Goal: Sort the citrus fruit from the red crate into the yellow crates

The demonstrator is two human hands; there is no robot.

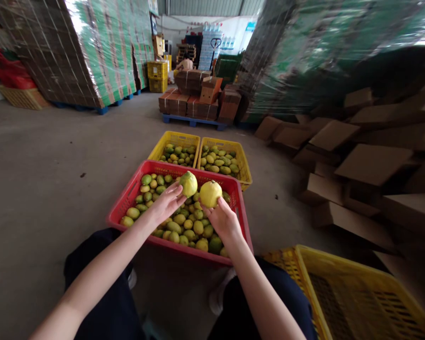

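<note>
My left hand point(169, 203) is closed round a greenish-yellow lemon point(188, 184), its fingers on the near left side. In my right hand point(225, 218) sits a yellower lemon point(210, 193), gripped from below with the thumb at its right. Both fruits are raised side by side, a small gap between them, over a red crate point(127, 189). Many green and yellow lemons point(179, 219) fill that crate, partly hidden by my hands and forearms.
Two yellow crates point(248, 170) of similar fruit stand beyond the red one. At lower right is another yellow crate point(361, 278). Cardboard boxes point(371, 163) are heaped on the right. Farther back are a blue pallet point(193, 121) of cartons, wrapped stacks point(102, 52) and a person point(186, 63).
</note>
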